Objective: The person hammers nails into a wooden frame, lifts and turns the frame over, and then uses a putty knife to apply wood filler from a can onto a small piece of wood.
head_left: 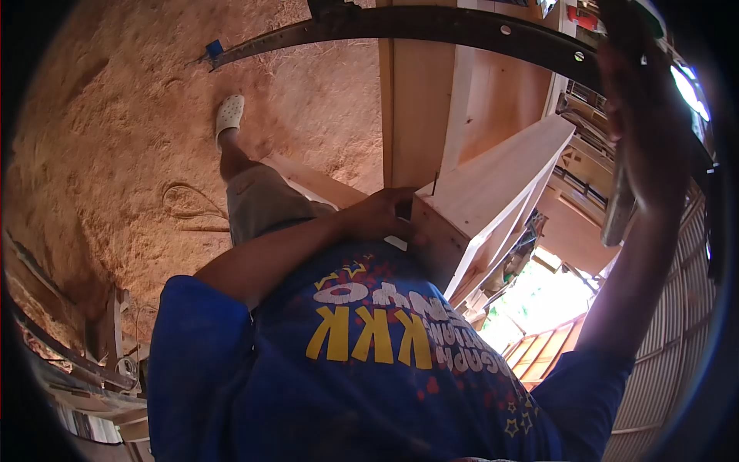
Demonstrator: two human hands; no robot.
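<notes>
My left hand point(379, 215) is closed around the near corner of a pale wooden box-like frame point(500, 181), close against my body. A thin nail point(435, 185) stands upright in the wood just beyond my fingers. My right hand point(654, 146) is raised at the right, its fingers wrapped round what looks like a hammer, with the wooden handle point(618, 204) hanging below the fist. The hammer's head is lost in shadow at the top edge.
A long dark metal bar point(346, 27) with holes crosses the top, a blue piece point(214, 50) at its end. Wide boards point(419, 108) lie beyond the frame. Bare earth point(115, 138) spreads left, with a looped cord point(188, 200). Corrugated sheet point(662, 331) stands at right.
</notes>
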